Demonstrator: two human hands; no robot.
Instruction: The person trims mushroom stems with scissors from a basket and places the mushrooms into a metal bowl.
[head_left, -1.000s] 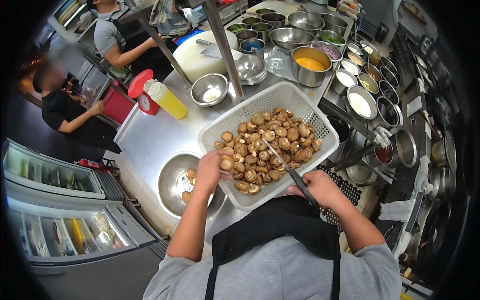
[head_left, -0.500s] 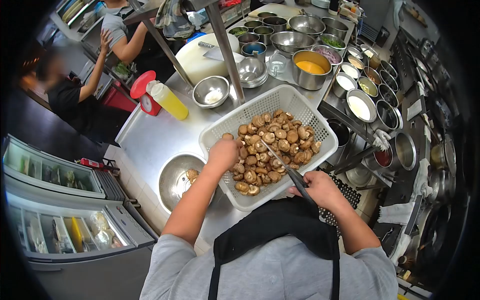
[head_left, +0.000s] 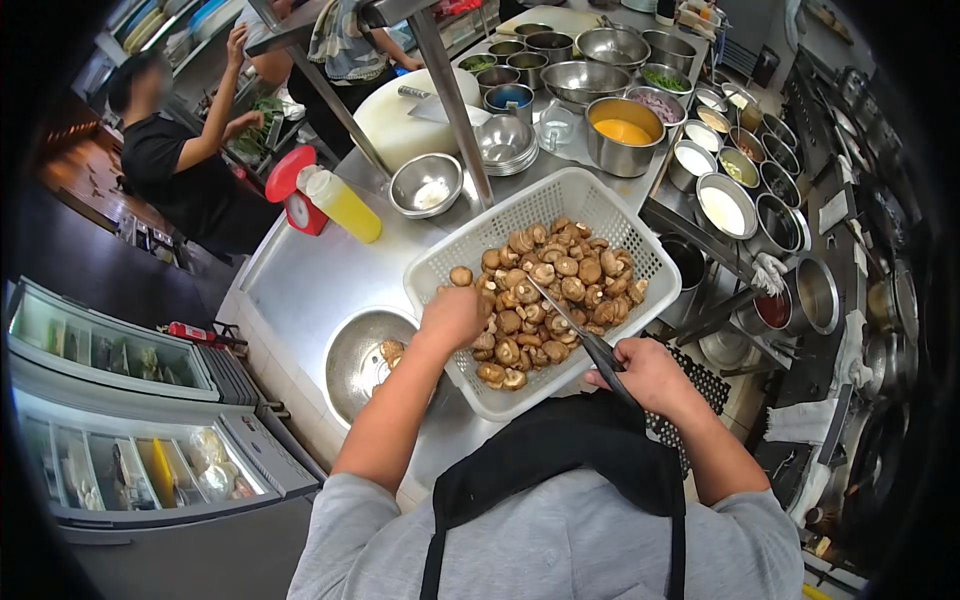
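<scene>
Two hands work over a heap of mushrooms (head_left: pixel 545 290) in a kitchen. Nearest you, your right hand (head_left: pixel 645 375) is curled closed around the dark handle of a knife (head_left: pixel 570 325); the blade runs from the fist toward 11 o'clock, its tip lying over the middle of the heap. Your left hand (head_left: pixel 452 318) sits at the near-left rim of the white basket (head_left: pixel 520 210), fingers bent down among the mushrooms at that edge; whether they have closed on one cannot be told from this angle. The mushrooms fill the basket's centre and near side, so the pile lies at about 2 o'clock from your left fingers and the knife's long axis points back toward that same hand. The left hand is the nearer of the two to the loose mushrooms; the right touches only the knife. At 8 o'clock from the basket, just beside it, a steel bowl (head_left: pixel 362 352) holds a few mushroom pieces (head_left: pixel 390 350). Farther out on the steel counter (head_left: pixel 300 270) at 11 o'clock lie a yellow squeeze bottle (head_left: pixel 342 204) and a red kitchen scale (head_left: pixel 296 186), then a small steel bowl (head_left: pixel 426 184). Beyond, at 12 to 1 o'clock, pots and containers crowd the counter, one holding orange liquid (head_left: pixel 622 131). At far left, two other people stand at shelves.
</scene>
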